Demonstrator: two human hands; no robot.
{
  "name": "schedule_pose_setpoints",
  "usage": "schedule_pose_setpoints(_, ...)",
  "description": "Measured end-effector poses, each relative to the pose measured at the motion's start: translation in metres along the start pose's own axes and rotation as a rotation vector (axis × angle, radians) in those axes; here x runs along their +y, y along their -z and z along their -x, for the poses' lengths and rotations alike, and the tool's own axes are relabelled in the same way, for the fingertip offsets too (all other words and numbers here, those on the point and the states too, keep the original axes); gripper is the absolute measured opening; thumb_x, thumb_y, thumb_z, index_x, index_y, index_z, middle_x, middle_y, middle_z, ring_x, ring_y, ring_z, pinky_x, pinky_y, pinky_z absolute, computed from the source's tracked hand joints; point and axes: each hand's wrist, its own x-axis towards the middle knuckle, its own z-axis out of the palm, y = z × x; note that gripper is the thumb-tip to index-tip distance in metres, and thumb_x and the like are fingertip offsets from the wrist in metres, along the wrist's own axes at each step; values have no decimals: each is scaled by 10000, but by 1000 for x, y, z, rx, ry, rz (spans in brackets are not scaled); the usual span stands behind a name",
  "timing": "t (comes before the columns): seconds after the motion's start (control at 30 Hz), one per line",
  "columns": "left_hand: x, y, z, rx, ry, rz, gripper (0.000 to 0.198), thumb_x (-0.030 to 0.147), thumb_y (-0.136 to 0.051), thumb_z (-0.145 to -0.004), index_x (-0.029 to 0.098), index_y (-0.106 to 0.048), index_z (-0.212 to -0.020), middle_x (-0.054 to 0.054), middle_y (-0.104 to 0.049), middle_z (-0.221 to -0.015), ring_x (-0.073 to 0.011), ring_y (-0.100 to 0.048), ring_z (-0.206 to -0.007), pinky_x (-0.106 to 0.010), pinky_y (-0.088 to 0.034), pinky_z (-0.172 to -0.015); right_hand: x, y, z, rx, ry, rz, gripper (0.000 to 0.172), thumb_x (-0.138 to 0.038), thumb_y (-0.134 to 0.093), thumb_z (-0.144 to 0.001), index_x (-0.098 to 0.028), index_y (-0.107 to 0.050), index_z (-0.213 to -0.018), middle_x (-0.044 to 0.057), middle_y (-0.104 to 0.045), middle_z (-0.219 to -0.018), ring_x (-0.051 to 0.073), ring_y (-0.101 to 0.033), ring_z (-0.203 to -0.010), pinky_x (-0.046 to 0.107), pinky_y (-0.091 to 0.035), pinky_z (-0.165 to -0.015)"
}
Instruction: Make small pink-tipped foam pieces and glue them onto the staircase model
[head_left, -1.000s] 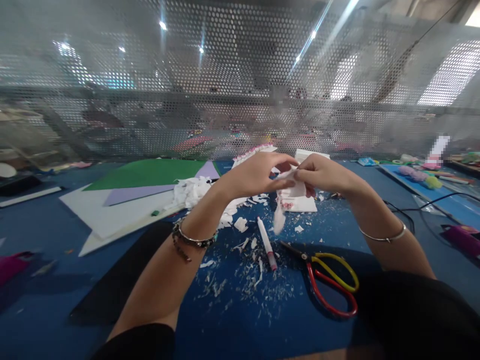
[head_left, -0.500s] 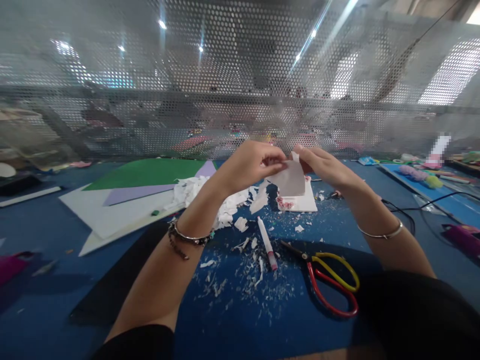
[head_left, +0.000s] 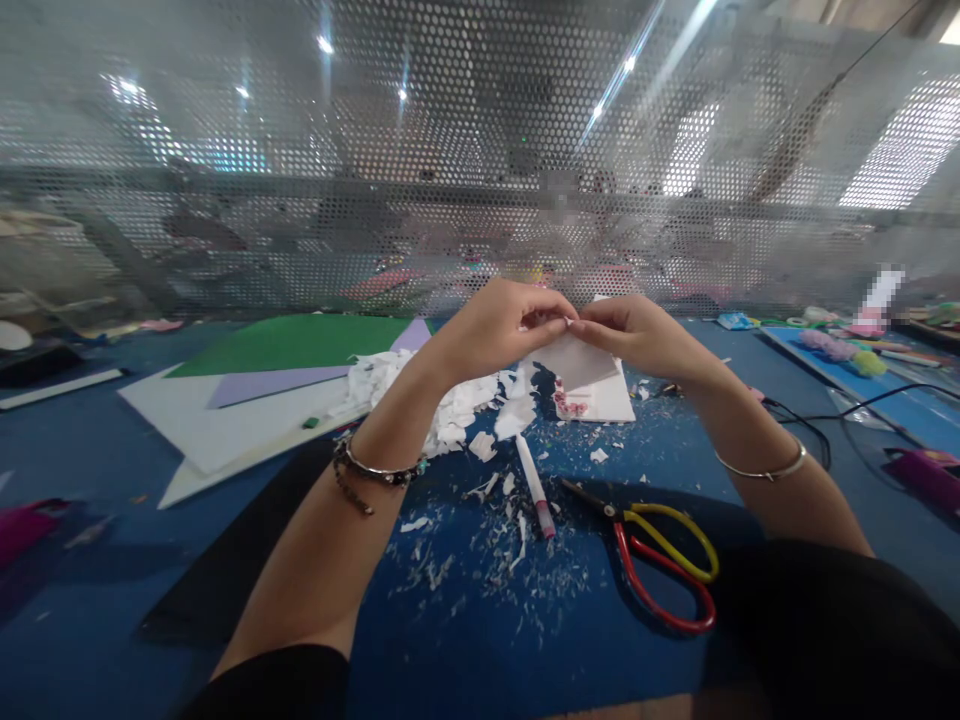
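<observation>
A small piece of white paper (head_left: 576, 362) hangs between my two hands, pinched at its upper edge. My left hand (head_left: 514, 325) is closed on the paper with thumb and forefinger. Right beside it, the fingertips of my right hand (head_left: 637, 335) press together on the same edge, almost touching the left ones. Below and behind lies a white card (head_left: 613, 400) with reddish crumbly marks along its left and lower part. The paper hides some of that card. Left of it spreads a heap of torn white paper scraps (head_left: 457, 410).
Nearer me lie a white pen (head_left: 534, 485) and scissors (head_left: 664, 555) with one red and one yellow handle, amid tiny paper shreds. Green (head_left: 292, 345) and white sheets (head_left: 225, 430) are stacked at left. A blue board (head_left: 892, 400) and a black cable (head_left: 862, 405) lie at right. A perforated screen (head_left: 480, 170) stands behind.
My right hand has moved slightly left and turned, bringing its fingertips against my left hand's at the paper's edge. The paper has tilted. Pen and scissors have stayed in place.
</observation>
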Motion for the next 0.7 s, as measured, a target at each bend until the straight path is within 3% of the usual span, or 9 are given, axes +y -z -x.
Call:
schedule_pose_setpoints(0.13,-2,0,-1,-32,33,54,293,319,-433,-846,133,-656,-885,-19,-622,-701,-92,-507,-613,-195,-358,-549,1,-3,1,106,30,97,421,-422,-470,-829,-152,-376,-520,-60,-245,-501,30,-217,-467,210,-145,-423)
schedule_pose_setpoints(0.3,-9,-6,-3,-19,72,254,316,420,-566,-754,135,-632,-875,-15,-586,-711,-89,-498,-623,-181,-390,-541,-4,-12,2,329,92,234,404,-335,-452,-832,-156,-325,-493,-52,-222,-503,38,-196,-483,223,-154,-450)
schedule_pose_setpoints(0.37,-13,-9,-4,2,81,357,286,400,-585,-742,136,-624,-847,-18,-589,-740,-91,-517,-652,-187,-417,-571,-8,-13,3,360,116,275,398,-310,-441,-835,-154,-326,-487,-52,-225,-498,38,-202,-481,224,-163,-455)
schedule_pose_setpoints(0.47,-16,-9,-3,-34,106,498,224,348,-604,-731,140,-614,-811,-10,-594,-726,-85,-534,-646,-187,-435,-578,-14,-10,7,279,161,289,396,-290,-417,-854,-146,-375,-488,-57,-277,-468,30,-238,-452,216,-191,-449)
schedule_pose_setpoints(0.57,-15,-3,-1,-141,146,579,175,302,-618,-712,147,-613,-793,2,-600,-687,-76,-537,-601,-173,-432,-540,-18,0,12,187,257,263,304,-246,-416,-871,-137,-522,-608,-49,-437,-503,27,-357,-465,188,-291,-485)
schedule_pose_setpoints(0.63,-14,0,0,-203,161,587,168,304,-622,-703,154,-619,-779,6,-603,-666,-74,-535,-575,-168,-427,-517,-19,7,15,156,352,222,169,-204,-439,-867,-141,-588,-817,-15,-562,-675,40,-475,-582,182,-379,-578)
schedule_pose_setpoints(0.7,-13,2,1,-232,151,566,171,323,-624,-699,163,-628,-761,10,-600,-638,-73,-526,-552,-167,-421,-501,-19,12,17,99,465,205,159,-179,-475,-854,-165,-582,-971,23,-580,-875,67,-530,-758,206,-425,-689)
